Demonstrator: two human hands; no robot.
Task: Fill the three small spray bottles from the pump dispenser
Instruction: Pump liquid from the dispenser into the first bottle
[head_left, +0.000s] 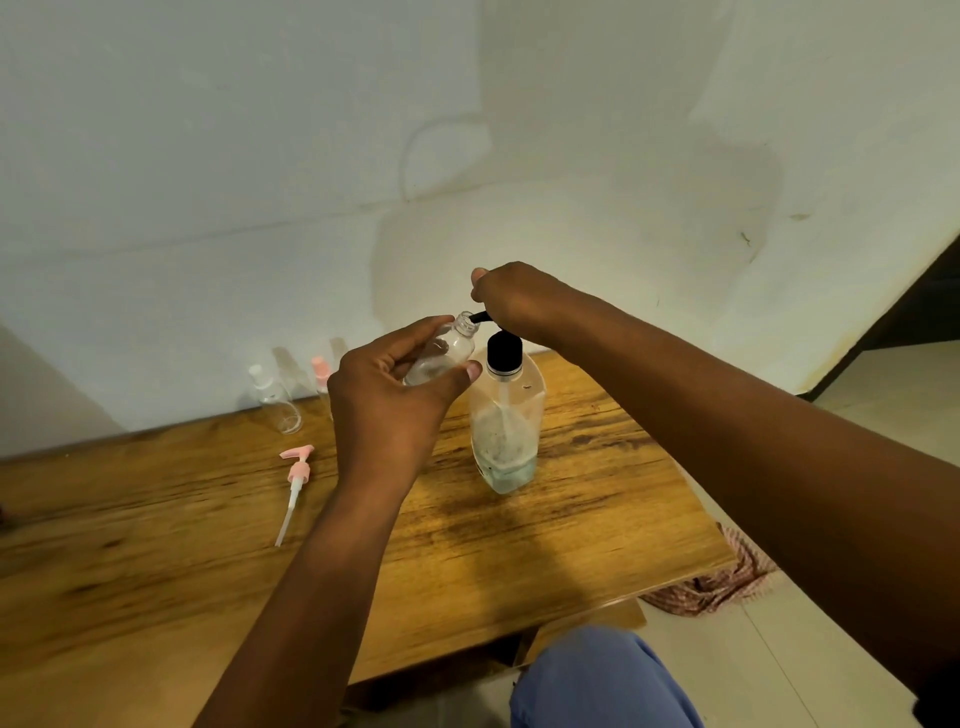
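Left hand (395, 395) grips a small clear uncapped bottle (441, 356) at the black pump spout (480, 317); right hand (511, 301) curls over the clear plastic dispenser's (506, 426) pump head, at three o'clock of it.

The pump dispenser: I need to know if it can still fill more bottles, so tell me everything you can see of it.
The pump dispenser is a clear, faceted plastic bottle standing upright on the wooden table. It has a black collar and a black pump head whose spout points left into the open neck of the small bottle held tilted by the left hand. The right hand rests on the pump head. A dip tube shows inside. Only a low layer of pale liquid remains at the bottom.
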